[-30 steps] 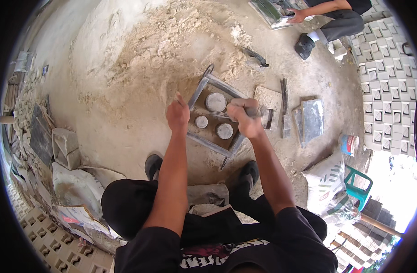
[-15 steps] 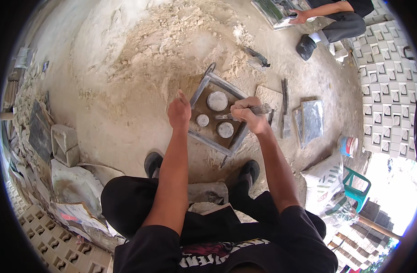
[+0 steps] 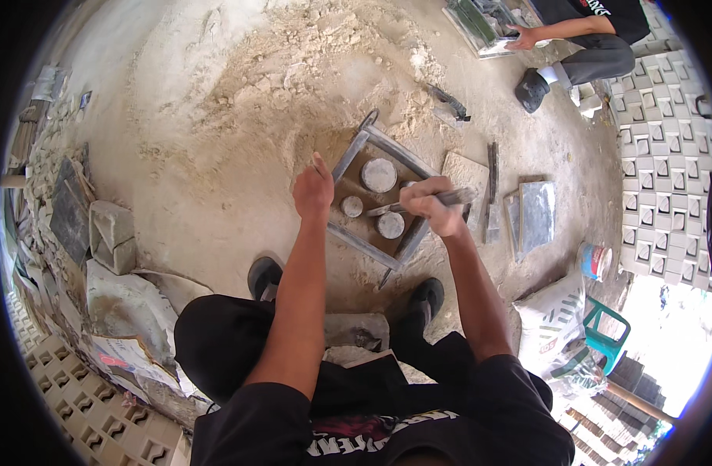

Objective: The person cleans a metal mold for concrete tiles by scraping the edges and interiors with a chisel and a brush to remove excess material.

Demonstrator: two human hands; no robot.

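Note:
On the ground before me lies a rectangular grey frame [image 3: 402,151] with wire loops at its ends. Packed brown sand fills it, with round grey discs [image 3: 378,175] of different sizes set in. A fist-like grip of my right hand [image 3: 436,206] is over the frame's right side, round the handle of a small trowel [image 3: 385,209]. The thin blade points left between the discs. My left hand [image 3: 314,190] is beside the frame's left side, fingers curled and one digit pointing up; whatever it may hold is hidden.
Loose sand [image 3: 294,85] spreads beyond the frame. Flat slabs [image 3: 536,213] and a dark bar [image 3: 493,186] lie to the right, near a white sack [image 3: 554,314], a bucket [image 3: 595,261] and a green stool [image 3: 607,334]. Far right, another person's hand [image 3: 522,37] touches a similar frame.
The view has shifted slightly, so the ground objects sit a little further right and lower. My right hand has turned a little, with the trowel blade now tilted towards the small disc.

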